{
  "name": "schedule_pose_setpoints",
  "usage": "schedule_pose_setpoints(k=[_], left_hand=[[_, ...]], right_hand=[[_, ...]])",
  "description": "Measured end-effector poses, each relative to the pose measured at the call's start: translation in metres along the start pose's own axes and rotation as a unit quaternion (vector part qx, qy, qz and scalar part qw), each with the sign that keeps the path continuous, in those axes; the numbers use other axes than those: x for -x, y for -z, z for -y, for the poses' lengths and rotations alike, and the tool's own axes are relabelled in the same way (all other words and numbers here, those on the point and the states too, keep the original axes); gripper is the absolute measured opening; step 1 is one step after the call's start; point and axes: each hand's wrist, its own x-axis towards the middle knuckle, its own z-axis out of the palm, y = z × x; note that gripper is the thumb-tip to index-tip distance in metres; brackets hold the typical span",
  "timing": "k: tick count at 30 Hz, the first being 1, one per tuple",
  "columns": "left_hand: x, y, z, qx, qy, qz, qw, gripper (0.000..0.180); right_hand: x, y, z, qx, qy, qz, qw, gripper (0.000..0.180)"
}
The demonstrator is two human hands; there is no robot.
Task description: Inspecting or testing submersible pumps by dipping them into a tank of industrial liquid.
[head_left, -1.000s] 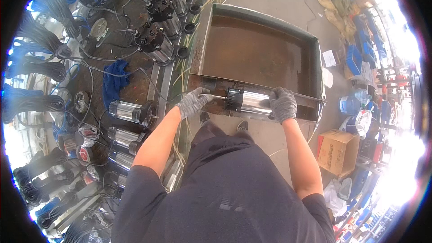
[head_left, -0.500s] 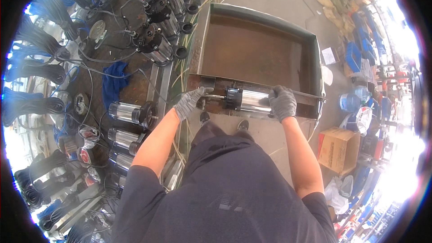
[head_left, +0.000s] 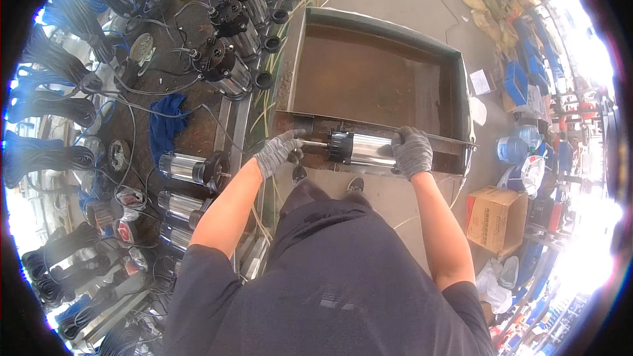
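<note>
A pump motor (head_left: 371,150) with a shiny silver cylinder and a black ribbed end lies sideways across the near end of a metal tank (head_left: 459,86). From its black end a thin metal shaft (head_left: 316,143) sticks out to the left. My left hand (head_left: 279,152), in a grey glove, has its fingers and thumb around the tip of that shaft. My right hand (head_left: 413,152), gloved the same way, wraps over the cylinder's right end and hides it. Shallow brownish liquid seems to cover the tank's bottom.
Finished-looking pumps (head_left: 224,69) stand in a row on the bench at left, with bare motors (head_left: 184,167) lying nearer. Coiled black cables (head_left: 49,151) and a blue cloth (head_left: 166,122) are there too. At right sit a cardboard box (head_left: 496,221) and a water jug (head_left: 511,149).
The motor and both hands have shifted very slightly left in the picture. The left fingers have moved a little at the shaft's tip; the right hand keeps its grip.
</note>
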Motion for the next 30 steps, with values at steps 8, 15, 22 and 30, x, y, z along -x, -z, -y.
schedule_pose_setpoints(k=[8,15,22,30], left_hand=[[-0.002,-0.011,-0.002,-0.449,-0.091,-0.058,0.887,0.039],[0.011,-0.006,-0.019,-0.121,-0.070,0.022,0.990,0.034],[-0.002,-0.008,-0.017,-0.364,0.007,-0.033,0.931,0.036],[-0.003,0.004,-0.010,-0.305,-0.023,-0.005,0.952,0.031]], right_hand=[[0.000,-0.001,0.000,-0.007,-0.001,-0.001,1.000,0.025],[0.001,0.003,0.003,-0.002,-0.009,-0.009,1.000,0.026],[0.002,0.004,0.001,-0.010,-0.014,0.009,1.000,0.027],[-0.002,-0.006,-0.004,-0.007,-0.009,-0.011,1.000,0.023]])
